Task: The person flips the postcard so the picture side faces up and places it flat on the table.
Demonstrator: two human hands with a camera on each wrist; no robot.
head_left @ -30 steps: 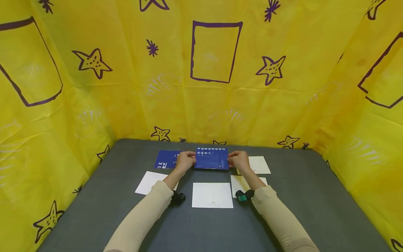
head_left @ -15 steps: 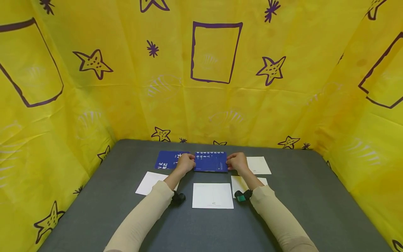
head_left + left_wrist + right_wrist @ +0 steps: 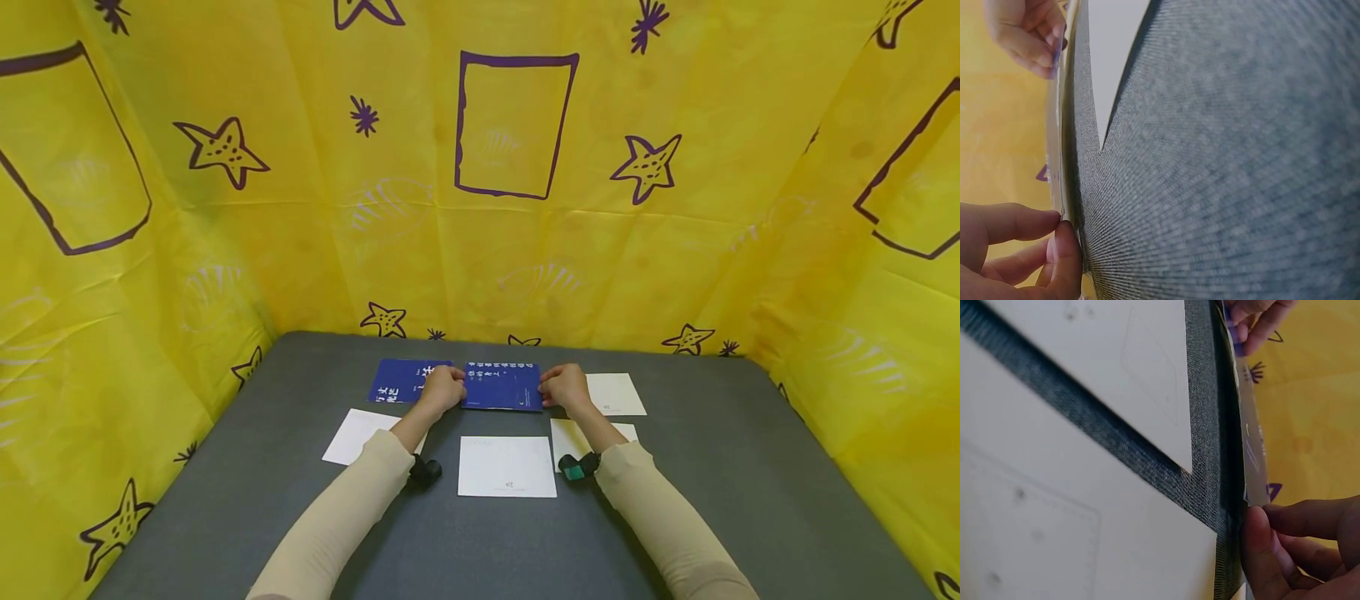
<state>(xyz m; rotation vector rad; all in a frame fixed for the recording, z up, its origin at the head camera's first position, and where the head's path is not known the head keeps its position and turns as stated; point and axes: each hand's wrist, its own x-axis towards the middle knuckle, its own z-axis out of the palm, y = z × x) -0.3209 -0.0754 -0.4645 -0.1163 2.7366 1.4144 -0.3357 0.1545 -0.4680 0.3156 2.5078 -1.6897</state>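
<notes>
A dark blue card [image 3: 501, 387] with white printed characters is at the back middle of the grey table in the head view. My left hand [image 3: 445, 387] pinches its left edge between thumb and fingers. At its right edge, my right hand [image 3: 566, 387] does the same. Both wrist views catch the card nearly edge-on, close over the cloth, with the thumb and index finger of the left hand [image 3: 1025, 250] and of the right hand [image 3: 1300, 547] meeting at its edge. A second blue card [image 3: 393, 383] lies just left, partly hidden behind the left hand.
White cards lie in front: one on the left [image 3: 358, 435], partly under the left forearm, and one in the middle [image 3: 507, 467]. A cream card [image 3: 564, 435] sits beneath the right wrist, another cream card [image 3: 618, 393] behind it. Yellow patterned cloth [image 3: 517, 242] surrounds the table [image 3: 495, 550].
Over the past second both hands have brought the blue card slightly down and toward me, a little to the left. Since half a second ago it has barely moved.
</notes>
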